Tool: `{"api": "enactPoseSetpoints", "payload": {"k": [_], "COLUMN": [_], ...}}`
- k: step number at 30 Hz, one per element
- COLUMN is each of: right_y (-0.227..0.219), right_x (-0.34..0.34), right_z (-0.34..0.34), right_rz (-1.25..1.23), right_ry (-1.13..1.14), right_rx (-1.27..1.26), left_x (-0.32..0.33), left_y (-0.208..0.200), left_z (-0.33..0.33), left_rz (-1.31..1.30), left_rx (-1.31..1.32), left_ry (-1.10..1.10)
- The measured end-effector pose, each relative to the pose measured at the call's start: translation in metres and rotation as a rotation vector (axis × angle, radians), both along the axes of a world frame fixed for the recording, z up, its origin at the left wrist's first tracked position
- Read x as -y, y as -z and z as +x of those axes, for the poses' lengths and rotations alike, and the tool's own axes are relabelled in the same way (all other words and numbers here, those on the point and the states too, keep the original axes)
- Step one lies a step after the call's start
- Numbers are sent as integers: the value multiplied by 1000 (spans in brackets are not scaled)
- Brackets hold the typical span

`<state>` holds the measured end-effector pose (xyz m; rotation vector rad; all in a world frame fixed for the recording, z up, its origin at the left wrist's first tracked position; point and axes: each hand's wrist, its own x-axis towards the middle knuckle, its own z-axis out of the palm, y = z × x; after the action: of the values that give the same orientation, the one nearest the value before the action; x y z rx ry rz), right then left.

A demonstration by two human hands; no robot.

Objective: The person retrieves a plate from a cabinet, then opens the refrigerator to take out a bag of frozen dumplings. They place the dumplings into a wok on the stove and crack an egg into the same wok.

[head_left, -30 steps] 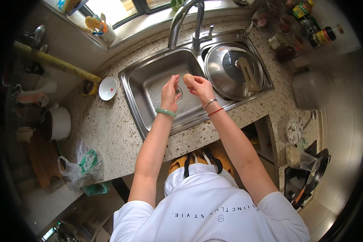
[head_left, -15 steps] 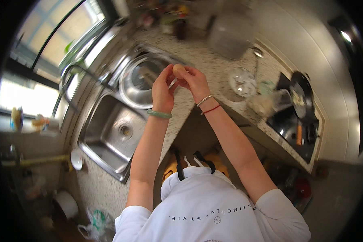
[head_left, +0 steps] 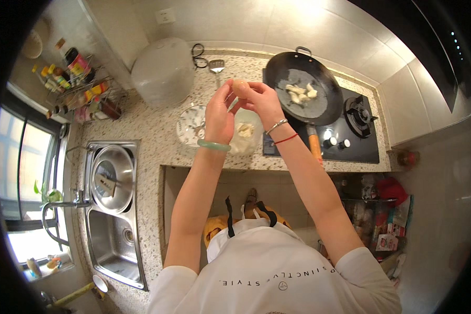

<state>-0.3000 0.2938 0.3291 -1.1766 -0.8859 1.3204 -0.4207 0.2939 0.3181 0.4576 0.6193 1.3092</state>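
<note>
A brown egg [head_left: 240, 88] is held up between my two hands over the counter, left of the wok. My left hand [head_left: 220, 114] has its fingertips closed against the egg's left side. My right hand [head_left: 264, 103] grips it from the right, thumb and fingers bent around it. Just right of my hands, a black wok [head_left: 327, 78] with an orange handle sits on the stove, holding several pale lumps of food [head_left: 301, 93]. Beneath my wrists lie a clear plastic bag [head_left: 244, 140] with pale contents and a patterned plate [head_left: 186, 125], partly covered by my left hand.
A slotted spatula [head_left: 216, 66] and black-handled scissors [head_left: 199, 55] lie behind my hands, by a plastic-covered rounded appliance [head_left: 165, 73]. At left are a double sink [head_left: 110, 246] with a metal basin [head_left: 110, 175], a faucet [head_left: 49, 212] and a bottle rack [head_left: 91, 89]. A second burner [head_left: 360, 116] is right of the wok.
My view has swung right, from the sink toward the stove. My hands, still together around the egg, have moved from beside the sink to the counter next to the wok.
</note>
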Motion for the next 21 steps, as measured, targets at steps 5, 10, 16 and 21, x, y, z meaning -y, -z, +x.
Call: {"api": "enactPoseSetpoints", "payload": {"k": [5,10,16,21], "right_y": [12,22,22,29], "right_x": [-13,-13,-14,-22], "right_z": [95,138,158,174], "right_rz": [-1,-4,-70,-73], "right_ry": [2,41,26,-6], "right_rx": [20,90,65,81], "left_x": [-12,-23,-28,-35], "left_y": [1,17,23,26], "left_z": [87,128,149,160], "left_rz": [-64,-115,-139,-124], "left_rx": [14,-19,-74,-97], "left_ry": [82,166,182,190]}}
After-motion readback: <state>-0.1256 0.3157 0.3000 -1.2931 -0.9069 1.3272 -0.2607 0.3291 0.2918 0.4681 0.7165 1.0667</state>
